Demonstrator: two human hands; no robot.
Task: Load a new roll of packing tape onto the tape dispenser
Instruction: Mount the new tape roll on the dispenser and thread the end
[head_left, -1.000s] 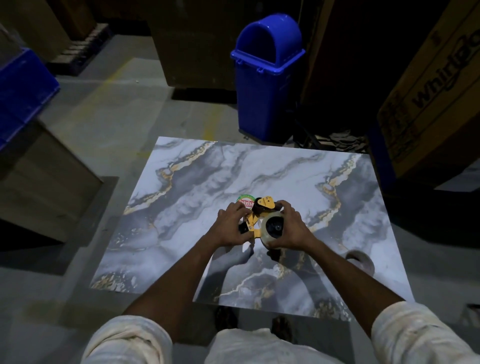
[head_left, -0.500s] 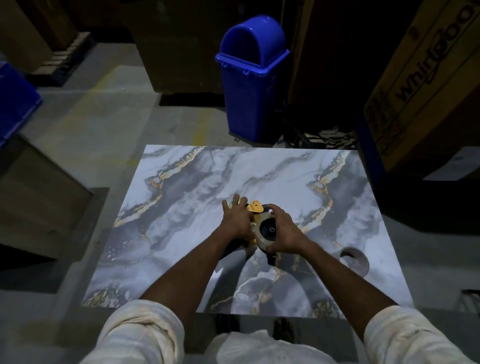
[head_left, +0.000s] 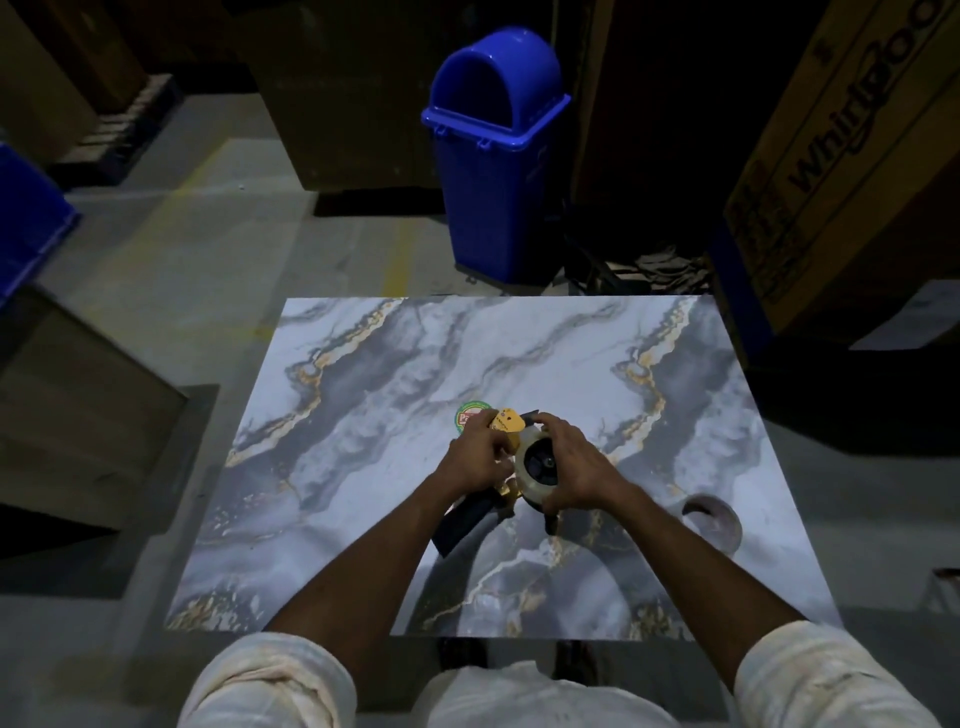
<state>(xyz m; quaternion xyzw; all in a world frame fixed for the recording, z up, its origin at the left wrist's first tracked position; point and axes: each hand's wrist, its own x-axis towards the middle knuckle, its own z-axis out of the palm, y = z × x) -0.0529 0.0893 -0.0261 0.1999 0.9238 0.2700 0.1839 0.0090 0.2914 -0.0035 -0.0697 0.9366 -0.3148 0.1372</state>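
Curling over the pale roll of packing tape (head_left: 537, 470), the fingers (head_left: 545, 423) of the right hand (head_left: 574, 462) were clamped on its rim, top and bottom, while the roll sat on the hub of the tape dispenser (head_left: 506, 447). The left hand (head_left: 475, 457) was closed around the dispenser's yellow-and-black body, steadying it just above the desk (head_left: 519, 364); its black handle (head_left: 467, 519) pointed back toward the person.

Whether the roll was fully seated on the hub could not be told from this angle. If it was only partway on, pressing at a tilt would likely jam the core or let the roll slip off sideways. Nothing showed which way the tape would unwind either; mounted backwards, the sticky side would face the wrong way at the cutter. The left hand also hid the blade end, so a finger there could catch on the teeth.

A round green-rimmed sticker (head_left: 470, 415) lay on the desk just beyond the left hand. Another roll (head_left: 711, 522) rested near the right edge, well apart, and a blue bin (head_left: 493, 171) stood on the floor behind the desk.
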